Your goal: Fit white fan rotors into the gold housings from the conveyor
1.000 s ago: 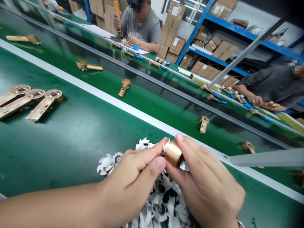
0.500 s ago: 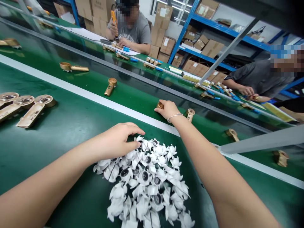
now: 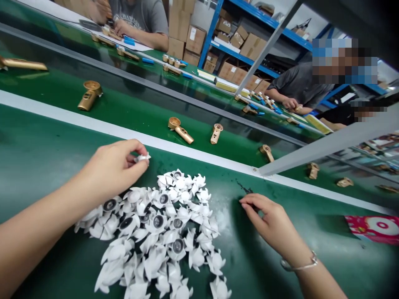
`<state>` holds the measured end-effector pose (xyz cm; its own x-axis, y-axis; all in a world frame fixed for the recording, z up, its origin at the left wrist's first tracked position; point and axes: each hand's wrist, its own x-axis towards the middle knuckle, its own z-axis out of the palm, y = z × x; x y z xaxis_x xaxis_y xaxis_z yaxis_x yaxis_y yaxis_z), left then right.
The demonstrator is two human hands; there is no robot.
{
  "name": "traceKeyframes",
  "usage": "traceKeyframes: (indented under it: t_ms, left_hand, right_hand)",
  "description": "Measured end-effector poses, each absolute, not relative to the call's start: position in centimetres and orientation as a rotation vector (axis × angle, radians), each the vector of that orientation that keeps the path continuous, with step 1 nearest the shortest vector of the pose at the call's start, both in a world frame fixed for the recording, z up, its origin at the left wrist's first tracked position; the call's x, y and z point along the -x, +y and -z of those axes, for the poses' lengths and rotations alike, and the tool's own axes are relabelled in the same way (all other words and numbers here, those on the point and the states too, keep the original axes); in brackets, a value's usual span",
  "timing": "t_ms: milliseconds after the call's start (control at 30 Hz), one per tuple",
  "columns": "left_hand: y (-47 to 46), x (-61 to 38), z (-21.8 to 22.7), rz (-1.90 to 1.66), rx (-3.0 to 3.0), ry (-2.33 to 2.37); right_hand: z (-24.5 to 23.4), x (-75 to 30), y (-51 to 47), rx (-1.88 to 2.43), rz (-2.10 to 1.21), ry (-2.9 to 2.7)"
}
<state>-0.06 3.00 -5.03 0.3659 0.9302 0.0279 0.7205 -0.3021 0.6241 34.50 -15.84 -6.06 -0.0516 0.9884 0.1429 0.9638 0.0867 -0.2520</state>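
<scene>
A green conveyor belt (image 3: 40, 174) carries a loose heap of white plastic fan-like pieces (image 3: 158, 232), with a red-and-white printed sheet (image 3: 372, 229) at its right. Beyond its white edge strip (image 3: 93, 118), another green belt (image 3: 131, 104) carries scattered gold-coloured metal housings (image 3: 181, 129).

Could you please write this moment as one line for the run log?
left hand: pinches white plastic piece | right hand: open over green belt | white plastic pile: between hands
</scene>
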Motion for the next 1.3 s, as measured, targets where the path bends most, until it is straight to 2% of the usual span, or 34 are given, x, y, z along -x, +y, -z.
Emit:
traceKeyframes:
  t_ms: [167,467,667,833,933,1300]
  left_hand:
    - [4.2,1.8,6.0,-0.657,-2.306,1.498]
    - [5.6,2.6,6.2,-0.747,-2.079,1.468]
    - [4.8,2.7,4.2,-0.780,-1.843,1.433]
    - [1.6,1.0,2.3,-0.681,-1.514,1.023]
    - [0.1,0.4,2.2,-0.607,-1.363,0.864]
    - [-0.2,0.6,2.3,-0.826,-1.909,0.711]
  right_hand:
    - [6.3,-34.0,-16.4,1.843,-0.061,-2.252]
    - [5.9,-32.8,-14.6,1.727,0.115,-2.421]
    - [2.6,-27.0,-9.7,1.595,-0.030,-2.200]
    - [0.3,-19.7,-6.1,1.320,-0.370,-1.963]
    - [0.4,-18.0,-5.3,1.262,-0.432,-1.919]
    - [0.8,-18.5,-6.0,1.249,-0.430,-1.995]
